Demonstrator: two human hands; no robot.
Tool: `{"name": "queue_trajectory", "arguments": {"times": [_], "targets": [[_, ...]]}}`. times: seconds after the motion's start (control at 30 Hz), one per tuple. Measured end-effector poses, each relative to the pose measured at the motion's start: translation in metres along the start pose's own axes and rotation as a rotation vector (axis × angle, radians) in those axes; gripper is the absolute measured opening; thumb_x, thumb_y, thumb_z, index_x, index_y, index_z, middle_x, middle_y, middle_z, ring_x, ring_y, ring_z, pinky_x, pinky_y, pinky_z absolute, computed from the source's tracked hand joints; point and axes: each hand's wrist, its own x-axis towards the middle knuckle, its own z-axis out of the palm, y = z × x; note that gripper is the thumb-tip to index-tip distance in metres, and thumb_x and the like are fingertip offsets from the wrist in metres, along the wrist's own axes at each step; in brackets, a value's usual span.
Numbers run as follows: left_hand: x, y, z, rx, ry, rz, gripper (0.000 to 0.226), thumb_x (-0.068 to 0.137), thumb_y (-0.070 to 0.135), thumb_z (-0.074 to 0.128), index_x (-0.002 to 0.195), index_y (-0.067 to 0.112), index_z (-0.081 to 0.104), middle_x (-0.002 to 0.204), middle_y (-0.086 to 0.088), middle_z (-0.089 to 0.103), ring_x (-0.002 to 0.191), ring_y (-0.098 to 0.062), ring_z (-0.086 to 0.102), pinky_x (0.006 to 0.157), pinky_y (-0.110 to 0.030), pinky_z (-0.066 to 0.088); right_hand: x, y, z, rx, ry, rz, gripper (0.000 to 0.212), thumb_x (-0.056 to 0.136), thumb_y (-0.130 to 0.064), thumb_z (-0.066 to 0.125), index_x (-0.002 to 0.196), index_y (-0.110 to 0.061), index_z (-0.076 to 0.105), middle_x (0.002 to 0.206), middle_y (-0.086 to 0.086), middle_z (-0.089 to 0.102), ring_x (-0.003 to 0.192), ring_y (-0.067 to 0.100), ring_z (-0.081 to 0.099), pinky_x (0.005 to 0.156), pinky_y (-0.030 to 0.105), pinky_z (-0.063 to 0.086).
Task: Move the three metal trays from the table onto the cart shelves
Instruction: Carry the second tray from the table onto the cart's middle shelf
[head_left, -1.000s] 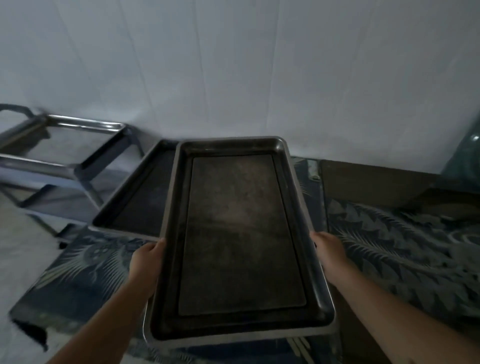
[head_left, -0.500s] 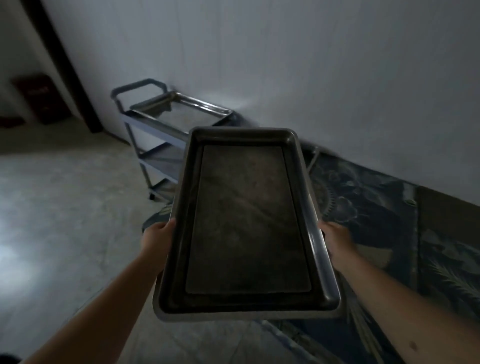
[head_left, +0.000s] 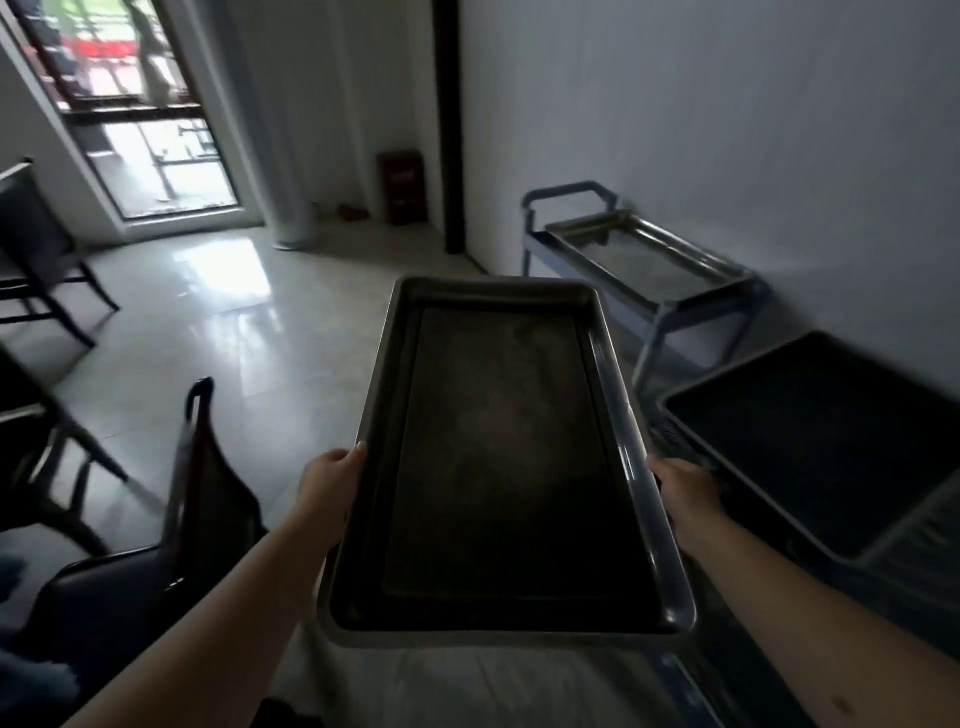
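Observation:
I carry a long, dark metal tray (head_left: 498, 467) level in front of me, off the table. My left hand (head_left: 327, 483) grips its left rim and my right hand (head_left: 685, 493) grips its right rim. A second metal tray (head_left: 821, 447) lies on the table at the right. The metal cart (head_left: 644, 260) stands against the wall beyond it, ahead and to the right; its top shelf looks bare and its lower shelves are mostly hidden.
A dark chair (head_left: 171, 519) stands close at my lower left and another chair (head_left: 36, 249) at the far left. A glass door (head_left: 140, 114) lights the tiled floor (head_left: 249, 332). A red box (head_left: 402, 187) sits by the far wall.
The view has swung left, away from the table, with the tray held in both hands. The cart now appears to the right of the tray and the room's floor and door have come into view.

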Motion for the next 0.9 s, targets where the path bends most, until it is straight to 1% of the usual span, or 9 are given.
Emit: {"name": "queue_trajectory", "arguments": {"times": [0.13,0.23,0.33,0.47,0.53,0.67,0.73,0.8,0.9], "targets": [[0.03,-0.012,-0.038,-0.069,0.127,-0.051,0.036,0.095,0.038,0.062,0.083,0.007,0.074,0.074,-0.011,0.073,0.072,-0.027,0.071,0.061,-0.034,0.055,0.027,-0.033,0.066,0.023,-0.131,-0.038,0.026,0.092,-0.021,0.062,0.092,0.003,0.07,0.087,0.022,0.066,0.069,0.027,0.061,0.052,0.026,0.045],[0.057,-0.016,-0.053,-0.116,0.197,-0.076,0.037,0.093,0.039,0.065,0.083,0.005,0.075,0.077,-0.015,0.075,0.074,-0.032,0.072,0.07,-0.044,0.061,0.057,-0.058,0.108,0.014,-0.197,-0.055,0.034,0.092,-0.023,0.064,0.099,0.011,0.066,0.088,0.021,0.066,0.073,0.027,0.063,0.055,0.028,0.043],[0.083,-0.01,-0.057,-0.147,0.269,-0.084,0.037,0.093,0.038,0.066,0.078,0.005,0.074,0.077,-0.017,0.074,0.074,-0.033,0.072,0.067,-0.043,0.059,0.092,-0.085,0.147,0.024,-0.288,-0.067,0.026,0.093,-0.027,0.064,0.087,-0.003,0.07,0.088,0.017,0.069,0.069,0.025,0.064,0.057,0.03,0.048],[0.114,0.004,-0.054,-0.169,0.355,-0.098,0.039,0.095,0.037,0.063,0.078,0.003,0.073,0.079,-0.02,0.073,0.076,-0.035,0.071,0.071,-0.046,0.058,0.137,-0.126,0.186,-0.027,-0.404,-0.077,0.032,0.096,-0.033,0.058,0.105,-0.005,0.071,0.102,0.017,0.072,0.09,0.033,0.069,0.076,0.041,0.056],[0.127,0.011,-0.051,-0.193,0.383,-0.108,0.038,0.095,0.036,0.063,0.079,0.003,0.073,0.079,-0.02,0.073,0.075,-0.035,0.071,0.074,-0.048,0.058,0.155,-0.144,0.202,-0.034,-0.428,-0.1,0.032,0.096,-0.03,0.058,0.109,-0.003,0.069,0.105,0.018,0.07,0.093,0.033,0.068,0.076,0.039,0.054],[0.158,0.021,-0.045,-0.194,0.415,-0.11,0.039,0.096,0.034,0.063,0.077,0.001,0.072,0.074,-0.02,0.073,0.075,-0.037,0.071,0.067,-0.044,0.058,0.182,-0.174,0.225,-0.057,-0.474,-0.088,0.031,0.098,-0.03,0.056,0.111,-0.004,0.067,0.105,0.017,0.069,0.093,0.033,0.066,0.067,0.034,0.051],[0.179,0.027,-0.043,-0.19,0.413,-0.106,0.04,0.098,0.033,0.061,0.078,0.0,0.072,0.077,-0.022,0.073,0.075,-0.036,0.071,0.071,-0.047,0.057,0.195,-0.184,0.238,-0.06,-0.483,-0.085,0.03,0.099,-0.03,0.055,0.109,-0.004,0.068,0.105,0.018,0.069,0.094,0.034,0.067,0.072,0.037,0.054],[0.205,0.034,-0.043,-0.186,0.392,-0.102,0.038,0.099,0.032,0.059,0.08,0.003,0.072,0.077,-0.018,0.073,0.076,-0.033,0.071,0.066,-0.039,0.056,0.21,-0.192,0.253,-0.061,-0.472,-0.091,0.03,0.099,-0.028,0.054,0.105,-0.004,0.069,0.102,0.018,0.07,0.094,0.035,0.067,0.079,0.042,0.055],[0.252,0.044,-0.041,-0.159,0.342,-0.088,0.037,0.1,0.034,0.057,0.08,0.007,0.072,0.076,-0.014,0.073,0.074,-0.029,0.07,0.059,-0.031,0.05,0.236,-0.197,0.278,-0.041,-0.43,-0.094,0.029,0.099,-0.028,0.055,0.097,-0.004,0.072,0.096,0.02,0.072,0.089,0.035,0.069,0.073,0.038,0.054]]}}
